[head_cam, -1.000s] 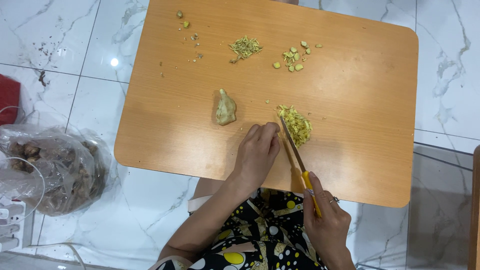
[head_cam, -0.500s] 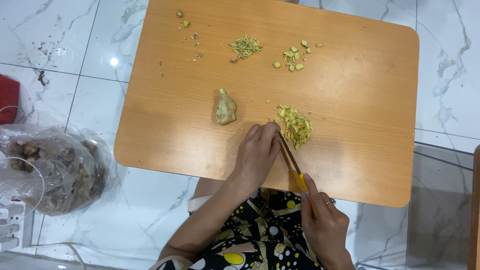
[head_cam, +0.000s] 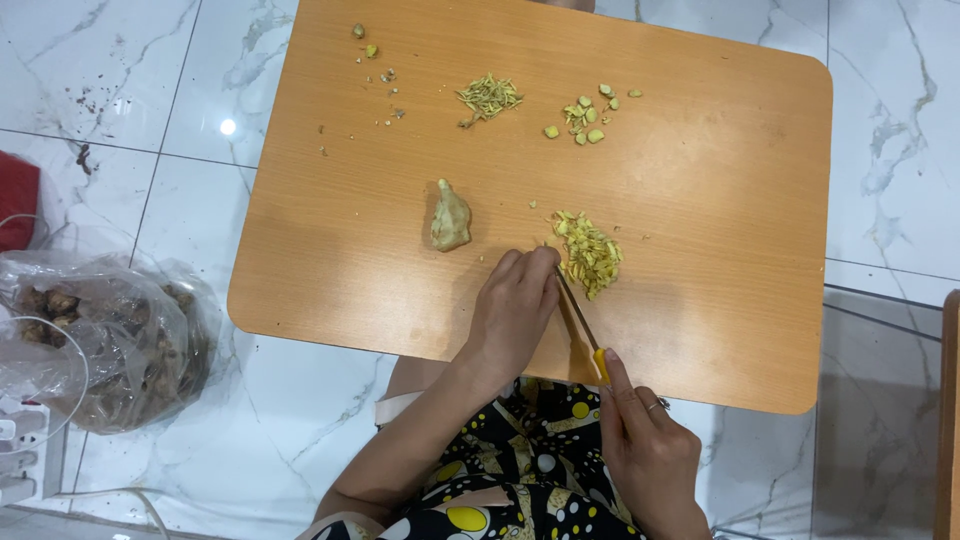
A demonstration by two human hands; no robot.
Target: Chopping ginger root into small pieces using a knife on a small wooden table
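A low wooden table (head_cam: 700,180) carries chopped ginger. My right hand (head_cam: 645,450) grips a yellow-handled knife (head_cam: 582,325), whose blade lies against the left edge of a heap of sliced ginger (head_cam: 588,252). Fingers of my left hand (head_cam: 515,305) are curled down on the table beside the blade, pressing something small that I cannot make out. A peeled lump of ginger (head_cam: 450,217) lies a short way to the left of that hand.
At the table's far side lie a pile of fine ginger strips (head_cam: 488,97), some small cut pieces (head_cam: 585,112) and peel scraps (head_cam: 372,50). A clear plastic bag of ginger roots (head_cam: 100,330) sits on the marble floor at left.
The knife has shifted left, from within the sliced heap to its left edge beside my left hand. The heap looks slightly more spread out.
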